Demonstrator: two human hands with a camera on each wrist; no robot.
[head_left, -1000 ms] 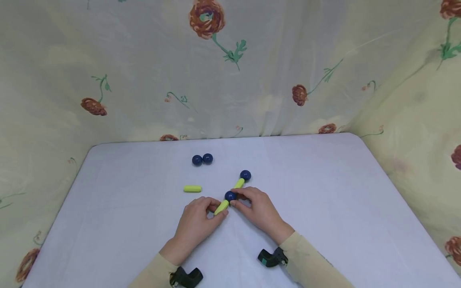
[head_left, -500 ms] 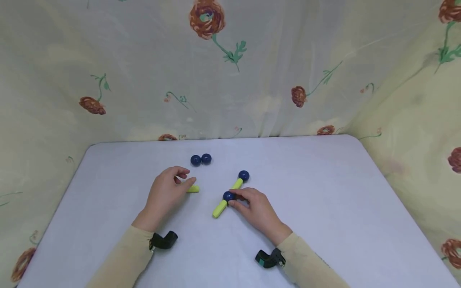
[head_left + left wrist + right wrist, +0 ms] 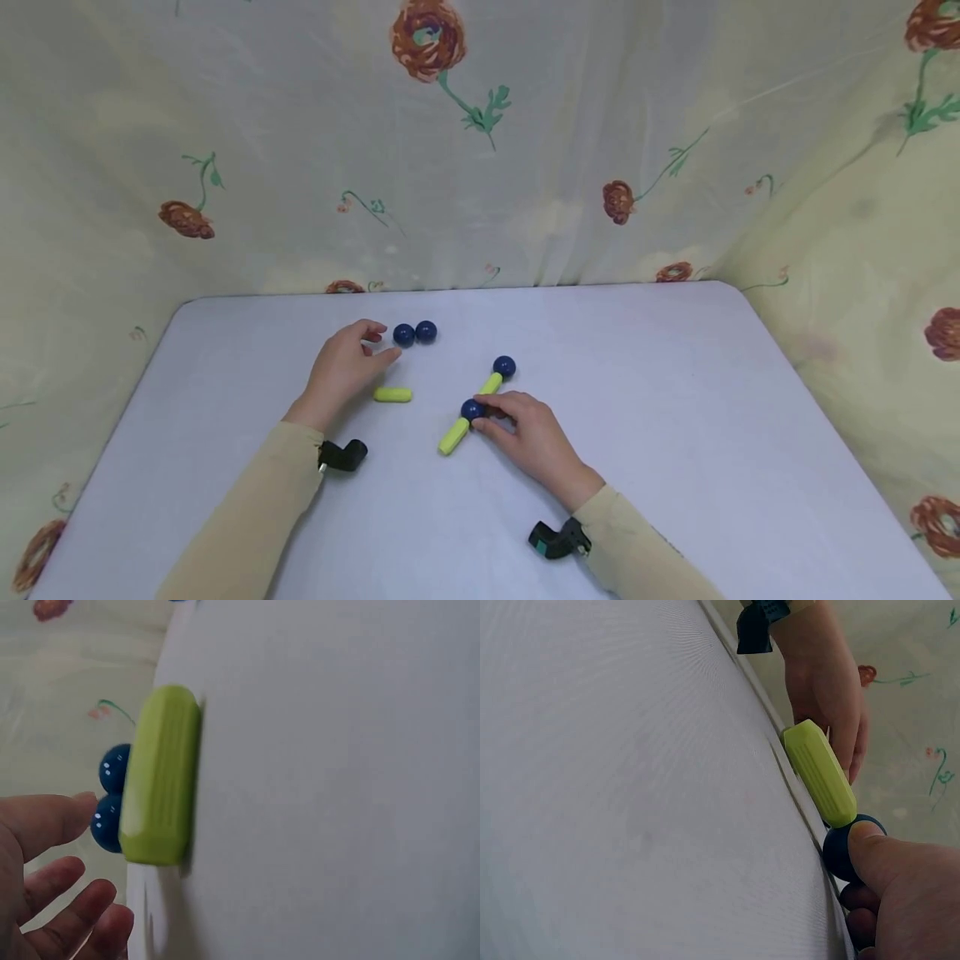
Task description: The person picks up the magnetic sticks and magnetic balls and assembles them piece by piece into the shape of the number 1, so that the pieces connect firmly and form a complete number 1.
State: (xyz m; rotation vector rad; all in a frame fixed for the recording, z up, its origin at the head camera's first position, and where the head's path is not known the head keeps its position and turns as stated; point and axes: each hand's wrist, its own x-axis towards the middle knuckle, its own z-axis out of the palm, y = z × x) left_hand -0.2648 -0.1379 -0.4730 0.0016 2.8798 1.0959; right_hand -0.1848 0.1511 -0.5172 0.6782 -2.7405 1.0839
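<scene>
My right hand (image 3: 532, 442) pinches a glossy blue ball (image 3: 472, 409) between thumb and fingers. That ball joins two yellow-green rods in a slanted line: the near rod (image 3: 453, 437) points toward me, and the far rod (image 3: 491, 384) ends at another blue ball (image 3: 504, 366). My left hand (image 3: 343, 367) holds nothing; its thumb and fingers are spread just left of a touching pair, the left ball (image 3: 403, 335) and the right ball (image 3: 426, 332). A loose yellow-green rod (image 3: 393, 394) lies nearer me than that pair; in the left wrist view this rod (image 3: 160, 776) partly covers the balls.
Everything lies on a white-covered table (image 3: 675, 417). A floral curtain (image 3: 525, 208) hangs along its far edge and both sides. Each wrist carries a black camera, the left camera (image 3: 343, 455) and the right camera (image 3: 557, 540).
My left hand has let go of the near rod and moved left and away, past the loose rod, to the ball pair. My right hand keeps its pinch in place.
</scene>
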